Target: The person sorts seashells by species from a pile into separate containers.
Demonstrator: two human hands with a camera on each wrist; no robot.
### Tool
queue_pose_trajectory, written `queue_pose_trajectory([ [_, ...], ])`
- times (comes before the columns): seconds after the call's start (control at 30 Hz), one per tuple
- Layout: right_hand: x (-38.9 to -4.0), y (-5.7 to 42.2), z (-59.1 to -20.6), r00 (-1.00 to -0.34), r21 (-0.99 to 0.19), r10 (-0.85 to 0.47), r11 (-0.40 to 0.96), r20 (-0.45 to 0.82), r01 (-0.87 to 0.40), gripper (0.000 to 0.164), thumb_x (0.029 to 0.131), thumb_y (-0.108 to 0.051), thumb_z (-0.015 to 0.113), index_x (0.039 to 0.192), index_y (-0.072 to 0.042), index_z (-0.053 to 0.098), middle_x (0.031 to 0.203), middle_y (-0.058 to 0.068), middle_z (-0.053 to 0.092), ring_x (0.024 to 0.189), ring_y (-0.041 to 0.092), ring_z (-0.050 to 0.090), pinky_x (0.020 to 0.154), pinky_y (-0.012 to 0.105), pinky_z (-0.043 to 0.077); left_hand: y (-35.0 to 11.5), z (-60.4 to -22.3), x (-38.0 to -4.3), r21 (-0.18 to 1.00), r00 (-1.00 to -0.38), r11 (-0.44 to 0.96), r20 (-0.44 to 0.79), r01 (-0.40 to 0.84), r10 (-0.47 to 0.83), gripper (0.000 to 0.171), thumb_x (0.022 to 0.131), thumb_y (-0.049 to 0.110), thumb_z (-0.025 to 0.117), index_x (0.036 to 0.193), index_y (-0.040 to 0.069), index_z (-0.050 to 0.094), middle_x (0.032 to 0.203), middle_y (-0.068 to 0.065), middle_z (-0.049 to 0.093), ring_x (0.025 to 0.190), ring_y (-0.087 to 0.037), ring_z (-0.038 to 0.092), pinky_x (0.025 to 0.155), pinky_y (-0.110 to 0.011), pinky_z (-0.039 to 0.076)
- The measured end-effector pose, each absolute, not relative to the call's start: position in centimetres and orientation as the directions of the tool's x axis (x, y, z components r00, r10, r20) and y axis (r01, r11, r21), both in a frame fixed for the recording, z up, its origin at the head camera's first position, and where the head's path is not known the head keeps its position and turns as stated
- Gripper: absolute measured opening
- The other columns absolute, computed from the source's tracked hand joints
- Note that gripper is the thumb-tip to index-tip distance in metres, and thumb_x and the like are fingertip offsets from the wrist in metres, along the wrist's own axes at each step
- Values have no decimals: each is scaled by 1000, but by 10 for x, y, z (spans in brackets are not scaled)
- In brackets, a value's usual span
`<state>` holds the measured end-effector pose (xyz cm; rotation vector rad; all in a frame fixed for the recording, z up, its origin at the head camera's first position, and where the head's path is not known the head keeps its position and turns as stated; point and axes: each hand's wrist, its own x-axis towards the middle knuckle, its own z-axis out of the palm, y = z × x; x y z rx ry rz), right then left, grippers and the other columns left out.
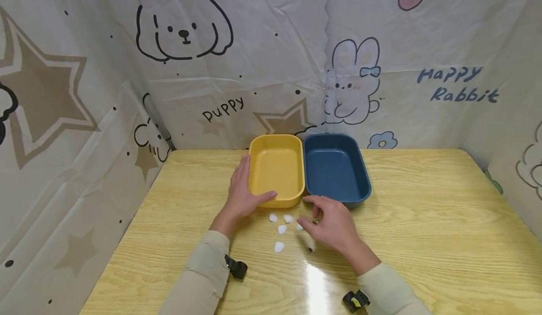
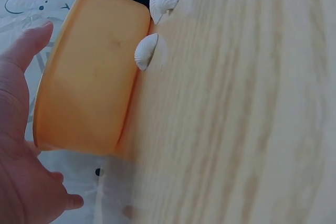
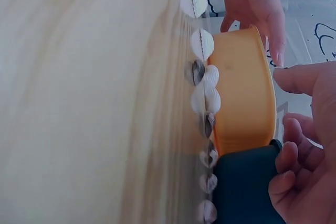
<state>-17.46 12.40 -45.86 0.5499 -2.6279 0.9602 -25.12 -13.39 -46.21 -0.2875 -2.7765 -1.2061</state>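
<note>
1. While white shells [image 1: 278,247] lie just in front of the yellow tray [image 1: 277,171], a dark-marked shell [image 1: 311,248] lies off its near right corner.
2. Of the hands, the left hand [image 1: 242,195] spreads at the yellow tray's left side, fingers straight, thumb over its near rim.
3. Fingers loosely curved, the right hand [image 1: 336,223] hovers off the yellow tray's near right corner, thumb apart, nothing visibly held.
4. Right of the yellow tray stands a blue tray [image 1: 334,173]; beneath, the tabletop [image 1: 423,211]; behind, a printed cloth [image 1: 262,37].
</note>
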Motion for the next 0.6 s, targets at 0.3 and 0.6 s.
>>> queue_pose_trajectory([
  [0.3,-176,121,-467,-929,-587,-291,720,227,-369,35,81,-27,82,111,-10,75,57,-15,46,49,4,43,51,29,40,-134,-470,-251,745,-979,635,159,205,129,125,74,57,83,162,25,0,167,4,4,149,-32,8,116,-51,14],
  [0.6,-178,116,-473,-954,-570,-270,767,131,-295,31,80,-27,80,107,-13,75,54,-11,46,48,7,42,49,31,37,-134,-473,-252,755,-979,624,162,203,124,126,72,60,83,162,29,0,166,3,6,149,-33,9,116,-52,15],
])
